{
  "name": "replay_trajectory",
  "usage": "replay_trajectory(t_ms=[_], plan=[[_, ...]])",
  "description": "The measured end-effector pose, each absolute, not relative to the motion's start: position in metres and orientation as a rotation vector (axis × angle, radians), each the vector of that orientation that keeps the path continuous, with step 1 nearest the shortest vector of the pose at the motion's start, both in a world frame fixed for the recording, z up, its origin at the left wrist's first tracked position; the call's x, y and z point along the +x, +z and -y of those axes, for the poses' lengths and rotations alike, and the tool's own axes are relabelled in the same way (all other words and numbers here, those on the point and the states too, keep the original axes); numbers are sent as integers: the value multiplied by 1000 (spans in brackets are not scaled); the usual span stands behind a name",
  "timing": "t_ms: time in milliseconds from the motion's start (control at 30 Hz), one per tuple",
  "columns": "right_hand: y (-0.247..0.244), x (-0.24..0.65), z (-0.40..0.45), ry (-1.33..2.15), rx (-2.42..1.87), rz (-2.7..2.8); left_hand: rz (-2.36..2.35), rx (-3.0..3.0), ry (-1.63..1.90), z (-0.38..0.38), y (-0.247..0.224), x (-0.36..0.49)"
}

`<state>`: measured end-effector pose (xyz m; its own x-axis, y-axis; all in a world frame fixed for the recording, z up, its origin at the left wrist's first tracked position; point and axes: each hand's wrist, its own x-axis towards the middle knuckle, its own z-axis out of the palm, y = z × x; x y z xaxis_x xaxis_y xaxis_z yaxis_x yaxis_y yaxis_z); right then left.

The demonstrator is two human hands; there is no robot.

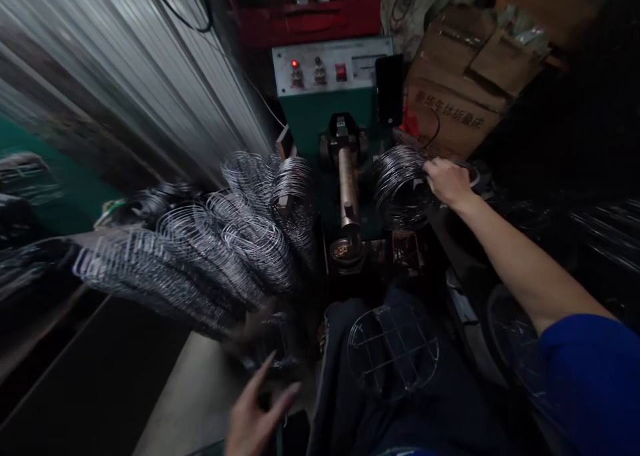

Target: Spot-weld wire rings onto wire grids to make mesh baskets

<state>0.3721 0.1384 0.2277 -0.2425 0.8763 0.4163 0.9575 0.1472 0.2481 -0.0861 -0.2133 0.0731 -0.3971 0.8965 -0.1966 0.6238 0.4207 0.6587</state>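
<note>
Gripping wire-ring bundle (400, 186) right of machine spindle (347, 189): your right hand (447, 181), clamped on rim. Left hand (255, 416) spread, empty, low. Welded wire frame (393, 353) loose on lap: may slide. Bundle may snag spindle, spill rings.

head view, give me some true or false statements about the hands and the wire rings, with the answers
1. The right hand grips a bundle of wire rings beside the machine. True.
2. The left hand holds a wire ring. False: it is open and empty, fingers spread.
3. A wire frame lies on the person's lap. True.
4. The stacked wire rings sit to the right of the machine's shaft. False: they are on its left.
5. The control panel shows a lit red lamp. True.
</note>
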Motion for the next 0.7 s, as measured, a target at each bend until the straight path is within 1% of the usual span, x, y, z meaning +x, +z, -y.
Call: replay_trajectory(t_ms=[67, 133, 200, 267, 533, 633, 700], plan=[[230, 375, -140, -718, -1829, 2285, -1885, 1442, 563, 192, 60, -34], [233, 379, -142, -723, -1836, 2322, -1734, 1551, 366, 179, 50, 9], [237, 382, -143, -715, -1843, 2336, -1667, 1616, 192, 173, 45, 34], [240, 383, -144, -700, -1843, 2342, -1621, 1678, 122, 171, 43, 39], [245, 385, -136, -756, -1724, 2329, -1506, 1830, 233, 151, 55, 10], [245, 378, -115, -742, -1690, 2411, -1472, 1818, 324, 148, 52, 10], [247, 372, -86, -709, -1656, 2499, -1469, 1772, 389, 151, 48, 11]])
